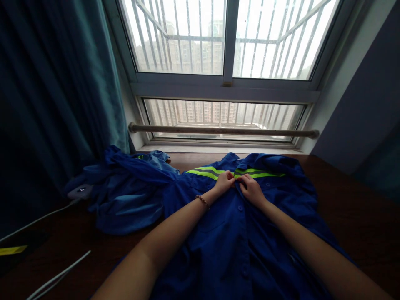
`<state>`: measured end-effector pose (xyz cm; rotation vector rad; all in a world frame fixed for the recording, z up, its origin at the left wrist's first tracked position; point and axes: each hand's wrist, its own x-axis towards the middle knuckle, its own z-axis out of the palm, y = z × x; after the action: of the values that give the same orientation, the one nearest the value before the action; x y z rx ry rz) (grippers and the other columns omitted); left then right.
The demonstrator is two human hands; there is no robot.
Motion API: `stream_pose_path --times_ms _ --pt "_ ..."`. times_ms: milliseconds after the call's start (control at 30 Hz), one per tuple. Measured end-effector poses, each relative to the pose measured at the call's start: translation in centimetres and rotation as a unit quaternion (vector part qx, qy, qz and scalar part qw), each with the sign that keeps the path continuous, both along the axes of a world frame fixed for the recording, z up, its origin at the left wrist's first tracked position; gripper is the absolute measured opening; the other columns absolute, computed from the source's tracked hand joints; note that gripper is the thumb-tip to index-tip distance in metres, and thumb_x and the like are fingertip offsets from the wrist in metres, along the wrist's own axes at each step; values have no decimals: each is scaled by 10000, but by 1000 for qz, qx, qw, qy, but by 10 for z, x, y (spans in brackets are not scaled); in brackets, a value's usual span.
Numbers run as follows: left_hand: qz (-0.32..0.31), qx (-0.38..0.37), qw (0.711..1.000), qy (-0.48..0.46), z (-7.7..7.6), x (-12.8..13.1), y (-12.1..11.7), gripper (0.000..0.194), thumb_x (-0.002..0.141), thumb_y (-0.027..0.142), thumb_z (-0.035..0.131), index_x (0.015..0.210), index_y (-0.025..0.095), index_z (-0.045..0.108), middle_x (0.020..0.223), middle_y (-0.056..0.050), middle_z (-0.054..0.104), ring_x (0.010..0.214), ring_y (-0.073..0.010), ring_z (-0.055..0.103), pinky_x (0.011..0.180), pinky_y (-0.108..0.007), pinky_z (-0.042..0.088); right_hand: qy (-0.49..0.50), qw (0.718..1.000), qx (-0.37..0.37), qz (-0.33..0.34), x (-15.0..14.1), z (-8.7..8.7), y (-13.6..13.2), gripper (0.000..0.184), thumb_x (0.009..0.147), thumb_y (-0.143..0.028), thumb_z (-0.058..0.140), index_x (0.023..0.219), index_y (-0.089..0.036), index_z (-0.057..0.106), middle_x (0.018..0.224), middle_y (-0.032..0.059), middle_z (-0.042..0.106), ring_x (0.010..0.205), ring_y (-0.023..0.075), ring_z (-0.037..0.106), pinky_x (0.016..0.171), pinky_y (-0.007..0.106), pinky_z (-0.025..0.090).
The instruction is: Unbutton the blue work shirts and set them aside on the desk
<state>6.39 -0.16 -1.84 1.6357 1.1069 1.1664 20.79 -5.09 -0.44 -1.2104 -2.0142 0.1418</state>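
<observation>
A blue work jacket point(215, 233) with yellow-green reflective stripes lies spread on the dark wooden surface, its collar toward the window. At the front opening, level with the stripe, my left hand point(224, 181) pinches one edge of the jacket. Close beside it, my right hand point(251, 190) grips the other edge, fingers pressed together. The fingertips nearly meet; whatever small part lies between them is hidden. Below the hands, buttons run down the front, one of them a blue button point(240, 208). A beaded bracelet point(203, 201) circles my left wrist.
More crumpled blue cloth point(131, 200) lies to the left, beside a white device point(80, 191) with a cable. Another white cable point(59, 275) and a yellow strip point(13, 250) are at lower left. A horizontal rail point(223, 131) crosses the window; a curtain point(59, 91) hangs left.
</observation>
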Motion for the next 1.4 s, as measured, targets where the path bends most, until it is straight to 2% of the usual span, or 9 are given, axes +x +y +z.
stream_pose_path --times_ms 200,400,600,1100,1400 --pt "-8 -12 1000 6 2 -1 2 175 638 245 628 622 140 489 518 29 523 494 -108 530 477 -220 447 1 1000 -16 -3 -2 1 2 190 743 -133 438 887 -178 554 871 51 539 800 166 526 734 289 434" --pt "-30 -48 996 -67 -1 -2 3 195 641 245 624 644 141 459 528 46 508 462 -91 519 444 -213 448 34 999 -18 1 -4 6 1 175 767 -153 428 882 -188 555 861 49 548 794 172 536 733 304 433" --pt "-37 -86 987 -131 2 -3 -1 242 608 261 660 656 139 456 537 47 511 473 -96 533 469 -242 479 72 997 -31 -8 -5 7 3 147 780 -188 438 865 -187 558 823 52 569 772 188 542 719 323 431" --pt "-46 -101 983 -148 1 -8 -10 321 575 321 692 672 139 446 545 54 508 461 -84 527 461 -229 477 83 996 -38 -1 -9 2 -1 140 782 -194 434 843 -194 561 807 50 559 748 185 539 694 315 432" --pt "-45 -94 985 -137 -1 -9 -11 278 593 277 680 670 139 451 535 54 507 460 -89 531 458 -230 473 90 995 -37 4 -8 2 -2 146 790 -203 431 817 -195 574 796 42 564 754 182 540 698 310 425"
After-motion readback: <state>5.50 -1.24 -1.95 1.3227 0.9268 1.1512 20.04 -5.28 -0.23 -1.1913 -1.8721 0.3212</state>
